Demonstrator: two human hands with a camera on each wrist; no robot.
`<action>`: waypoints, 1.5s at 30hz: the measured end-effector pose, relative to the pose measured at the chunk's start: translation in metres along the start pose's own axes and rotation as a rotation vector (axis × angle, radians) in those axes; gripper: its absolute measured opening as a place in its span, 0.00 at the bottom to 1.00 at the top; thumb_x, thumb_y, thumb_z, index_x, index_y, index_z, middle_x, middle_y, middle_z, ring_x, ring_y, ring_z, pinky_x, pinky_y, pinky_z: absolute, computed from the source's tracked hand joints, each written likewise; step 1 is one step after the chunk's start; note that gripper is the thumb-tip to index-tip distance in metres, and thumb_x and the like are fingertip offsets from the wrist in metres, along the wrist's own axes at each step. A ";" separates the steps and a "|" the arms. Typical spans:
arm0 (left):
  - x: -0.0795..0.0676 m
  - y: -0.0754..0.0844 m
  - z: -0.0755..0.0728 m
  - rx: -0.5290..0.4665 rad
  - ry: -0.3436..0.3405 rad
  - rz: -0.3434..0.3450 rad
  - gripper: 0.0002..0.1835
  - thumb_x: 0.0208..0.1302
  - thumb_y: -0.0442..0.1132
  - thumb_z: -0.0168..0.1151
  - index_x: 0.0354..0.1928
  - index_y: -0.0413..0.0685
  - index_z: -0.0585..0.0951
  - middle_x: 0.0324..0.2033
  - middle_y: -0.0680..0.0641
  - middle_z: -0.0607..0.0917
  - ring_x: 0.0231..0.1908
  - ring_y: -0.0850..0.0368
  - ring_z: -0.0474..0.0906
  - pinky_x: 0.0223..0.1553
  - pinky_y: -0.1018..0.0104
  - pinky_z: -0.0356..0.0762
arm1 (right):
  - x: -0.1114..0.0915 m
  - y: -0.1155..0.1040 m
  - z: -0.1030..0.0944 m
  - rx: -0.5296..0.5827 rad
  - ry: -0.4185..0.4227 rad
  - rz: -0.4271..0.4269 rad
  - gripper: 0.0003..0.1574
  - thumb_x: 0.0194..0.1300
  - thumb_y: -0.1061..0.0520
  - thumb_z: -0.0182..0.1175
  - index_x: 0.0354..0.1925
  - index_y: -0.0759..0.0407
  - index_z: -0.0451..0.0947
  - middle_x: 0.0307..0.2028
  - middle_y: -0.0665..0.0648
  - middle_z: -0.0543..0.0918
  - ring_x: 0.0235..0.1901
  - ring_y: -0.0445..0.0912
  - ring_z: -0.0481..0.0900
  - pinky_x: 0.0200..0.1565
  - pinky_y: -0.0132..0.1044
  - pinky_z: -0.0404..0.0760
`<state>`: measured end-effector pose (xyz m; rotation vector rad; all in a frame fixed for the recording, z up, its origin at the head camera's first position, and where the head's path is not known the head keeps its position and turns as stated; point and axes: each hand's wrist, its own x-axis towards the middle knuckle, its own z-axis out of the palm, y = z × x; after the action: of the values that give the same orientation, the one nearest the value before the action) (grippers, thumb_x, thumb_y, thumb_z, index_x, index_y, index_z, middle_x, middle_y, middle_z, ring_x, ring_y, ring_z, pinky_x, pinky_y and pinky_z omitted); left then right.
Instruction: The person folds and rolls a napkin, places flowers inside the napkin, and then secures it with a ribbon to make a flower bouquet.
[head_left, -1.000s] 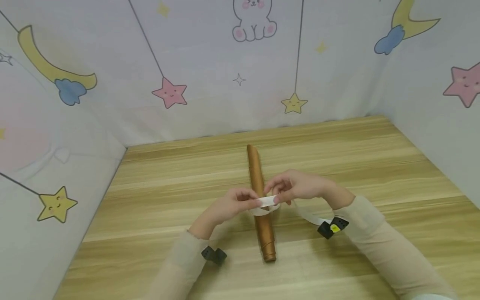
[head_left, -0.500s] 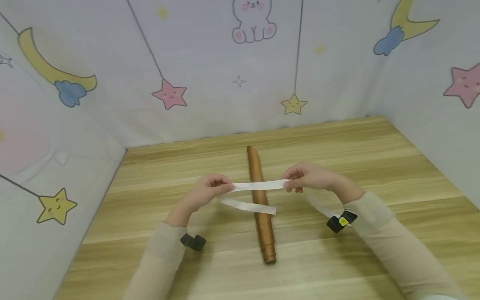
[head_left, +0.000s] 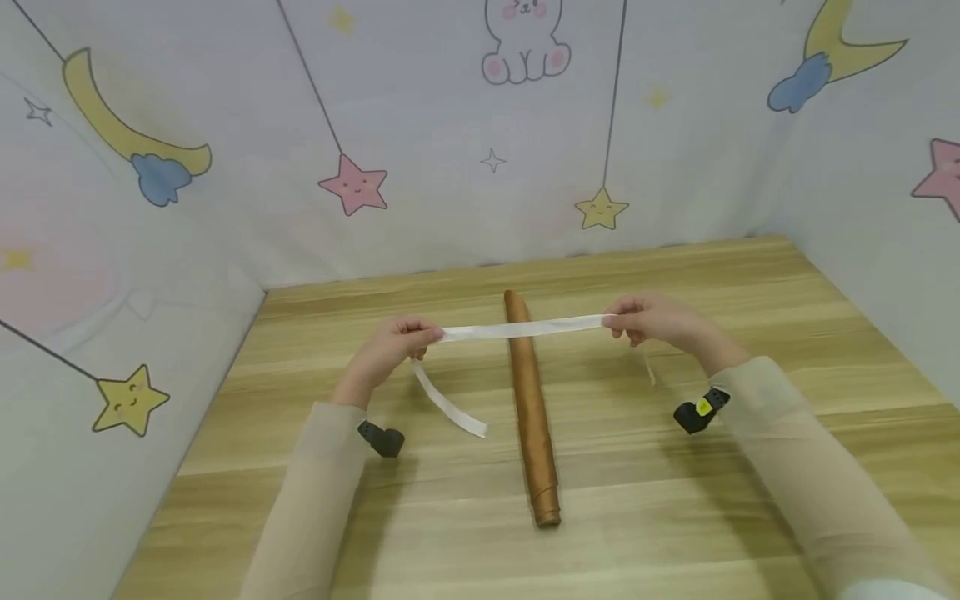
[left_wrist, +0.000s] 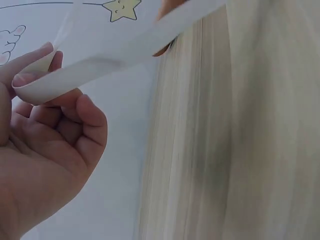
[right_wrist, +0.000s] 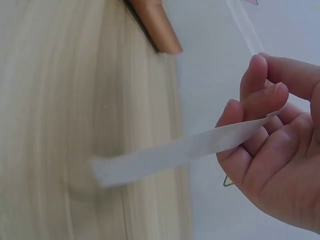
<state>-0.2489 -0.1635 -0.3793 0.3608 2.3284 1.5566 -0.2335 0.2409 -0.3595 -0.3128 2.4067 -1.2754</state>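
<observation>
A white ribbon (head_left: 525,328) is stretched nearly level between the two hands, above the far half of a brown rolled-up piece of material (head_left: 534,417). The left hand (head_left: 390,352) pinches it between thumb and fingers, and a loose tail hangs down to the right over the table. In the left wrist view the ribbon (left_wrist: 100,70) bends round a fingertip. The right hand (head_left: 660,325) pinches the other side; its loose tail shows plainly in the right wrist view as a flat ribbon end (right_wrist: 165,152). Neither hand touches the roll, which lies lengthwise on the table.
The wood-grain table (head_left: 420,533) carries the roll at its middle. A pale cloth backdrop (head_left: 435,108) printed with stars, moons and a bear rises behind and at both sides. Small black cameras (head_left: 382,439) sit at both wrists.
From close together over the roll, the hands have moved apart and farther from the body, drawing the ribbon out straight between them. The left tail has swung off the roll. The roll stays put.
</observation>
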 end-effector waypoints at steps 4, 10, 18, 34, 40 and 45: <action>0.011 -0.005 -0.006 -0.032 0.031 -0.012 0.14 0.69 0.44 0.58 0.40 0.38 0.79 0.23 0.52 0.72 0.29 0.55 0.68 0.44 0.60 0.66 | 0.004 0.003 -0.009 -0.029 0.040 0.015 0.20 0.72 0.46 0.52 0.43 0.63 0.74 0.32 0.52 0.73 0.30 0.46 0.70 0.44 0.45 0.74; 0.031 -0.004 -0.003 -0.097 0.092 -0.072 0.12 0.68 0.44 0.60 0.40 0.39 0.80 0.30 0.48 0.80 0.34 0.51 0.75 0.44 0.63 0.73 | 0.018 0.014 -0.019 0.055 0.099 0.049 0.24 0.72 0.46 0.52 0.46 0.67 0.73 0.34 0.53 0.74 0.28 0.42 0.70 0.45 0.40 0.76; 0.065 0.005 0.012 -0.236 0.172 -0.105 0.21 0.70 0.41 0.57 0.54 0.28 0.76 0.37 0.43 0.82 0.39 0.49 0.78 0.49 0.59 0.76 | 0.043 0.007 -0.020 0.210 0.178 0.067 0.24 0.74 0.51 0.49 0.56 0.70 0.70 0.39 0.52 0.77 0.29 0.39 0.72 0.45 0.37 0.77; 0.097 0.008 0.033 -0.340 0.385 -0.174 0.15 0.68 0.37 0.57 0.50 0.31 0.79 0.29 0.48 0.83 0.26 0.61 0.74 0.39 0.67 0.75 | 0.076 0.008 -0.005 0.340 0.331 0.145 0.28 0.74 0.54 0.49 0.63 0.72 0.65 0.32 0.48 0.78 0.25 0.36 0.74 0.37 0.29 0.76; 0.103 0.000 0.043 -0.353 0.427 -0.185 0.14 0.67 0.36 0.59 0.49 0.33 0.81 0.30 0.47 0.83 0.23 0.61 0.71 0.30 0.71 0.71 | 0.084 0.011 0.005 0.347 0.345 0.171 0.27 0.74 0.55 0.49 0.63 0.71 0.65 0.32 0.49 0.79 0.25 0.36 0.73 0.35 0.29 0.75; 0.104 -0.005 0.050 -0.354 0.420 -0.221 0.14 0.66 0.36 0.60 0.47 0.33 0.82 0.31 0.46 0.84 0.24 0.60 0.70 0.29 0.70 0.69 | 0.084 0.015 0.009 0.304 0.350 0.190 0.26 0.75 0.54 0.49 0.62 0.70 0.67 0.34 0.50 0.79 0.26 0.37 0.72 0.39 0.32 0.75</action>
<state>-0.3253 -0.0840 -0.4142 -0.3271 2.2056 2.0273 -0.3045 0.2111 -0.3963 0.2399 2.3894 -1.6876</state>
